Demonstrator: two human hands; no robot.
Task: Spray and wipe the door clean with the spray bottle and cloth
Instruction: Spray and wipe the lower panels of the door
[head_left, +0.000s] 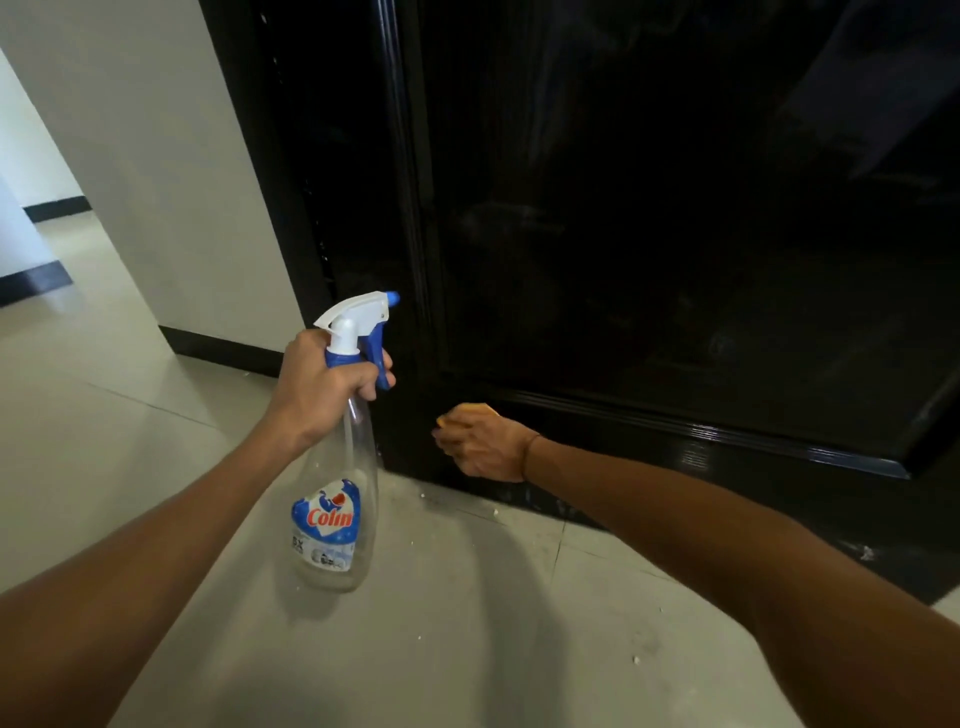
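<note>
A glossy black door (649, 208) fills the upper right of the head view. My left hand (324, 387) grips the neck of a clear spray bottle (337, 493) with a white and blue trigger head, its nozzle pointing toward the door's lower left corner. My right hand (485, 447) holds a yellow cloth (467, 410) against the bottom rail of the door, close to its left edge. Most of the cloth is hidden under my fingers.
A white wall (156, 156) with a black skirting stands left of the black door frame (311, 182). The pale tiled floor (467, 623) carries small white specks near the door's foot. A passage opens at the far left.
</note>
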